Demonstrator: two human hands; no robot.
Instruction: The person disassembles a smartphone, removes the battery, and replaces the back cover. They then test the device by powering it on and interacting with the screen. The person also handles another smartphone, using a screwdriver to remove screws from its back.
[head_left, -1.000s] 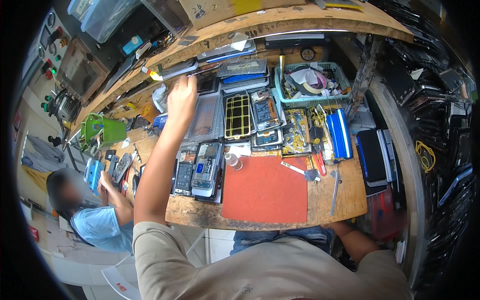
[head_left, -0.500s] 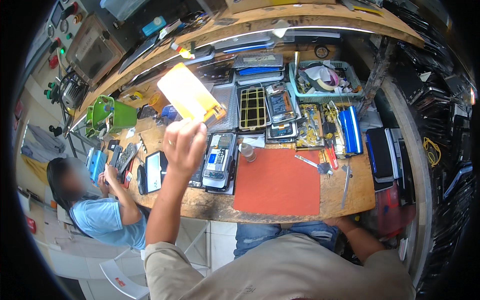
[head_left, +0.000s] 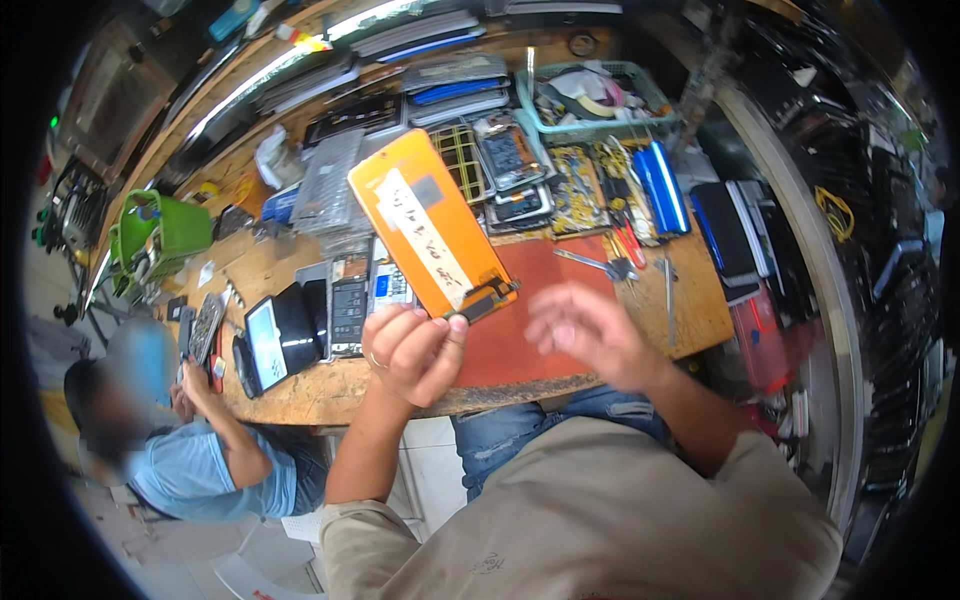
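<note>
My left hand [head_left: 417, 357] grips, at its lower corner, an orange phone screen panel [head_left: 412, 200] with a handwritten white label, a small grey square and a dark flex cable at the bottom end. The panel is held up at a tilt over the bench. Slightly blurred, my right hand [head_left: 590, 335] is raised just right of it, fingers loosely bent and holding nothing, above a red mat [head_left: 525, 362]. Stacks of opened phone parts [head_left: 348, 310] lie behind and left of my left hand.
At left, a co-worker [head_left: 205, 460] handles items beside a tablet [head_left: 267, 342] and green bin [head_left: 162, 228]. Behind are a mesh basket [head_left: 540, 118], yellow flex-cable parts [head_left: 575, 180] and a blue roll [head_left: 657, 185]. Device piles line the right, beside a metal post.
My left hand has brought the orange panel down from the back of the bench toward me. My right hand has risen from below the bench edge to above the mat. The view has shifted.
</note>
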